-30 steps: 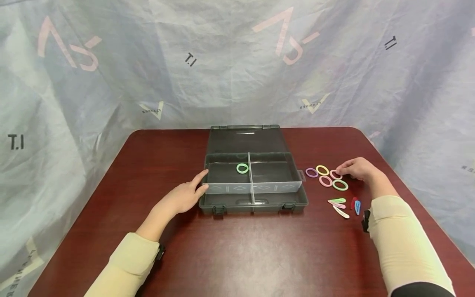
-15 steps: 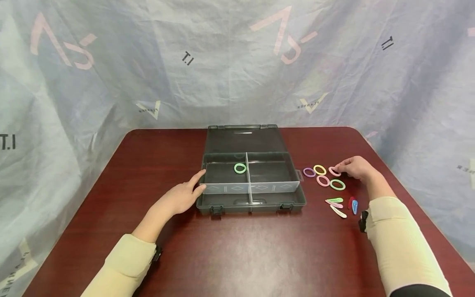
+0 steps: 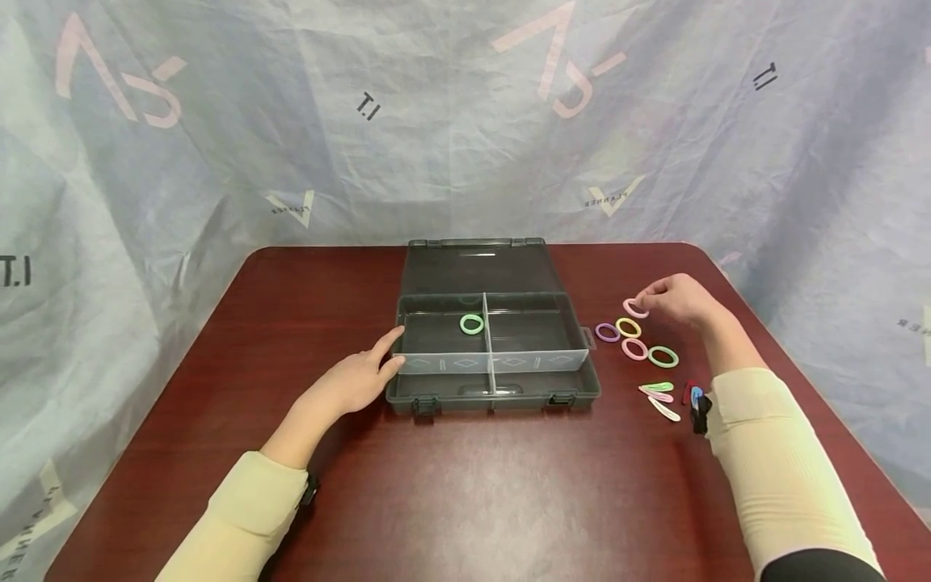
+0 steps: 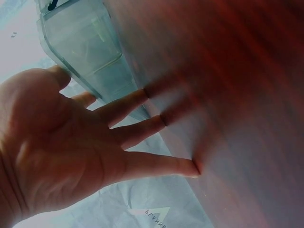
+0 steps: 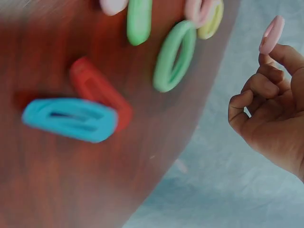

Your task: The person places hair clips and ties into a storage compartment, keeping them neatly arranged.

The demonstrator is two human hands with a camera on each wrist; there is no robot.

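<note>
My right hand (image 3: 680,299) pinches a pink hair tie (image 3: 631,309) between thumb and forefinger, lifted above the table. The right wrist view shows the same pink ring at the fingertips, the other fingers curled. At the box's left side, my left hand (image 3: 356,380) touches the rim with straight, spread fingers; in the left wrist view several fingertips rest on the table. The dark clear divided box (image 3: 538,394) lies with its lid folded back. One green hair tie (image 3: 472,325) is in its back left compartment.
Right of the box lie purple (image 3: 607,333), yellow (image 3: 629,328), pink (image 3: 634,349) and green (image 3: 663,357) hair ties. Nearer me are several snap hair clips (image 3: 663,409), plus a red and a blue clip (image 5: 71,119). A printed cloth (image 3: 451,162) hangs behind the table.
My right hand has picked up the pink hair tie from the table and carried it up and left, away from the other ties. My left hand has stayed at the box.
</note>
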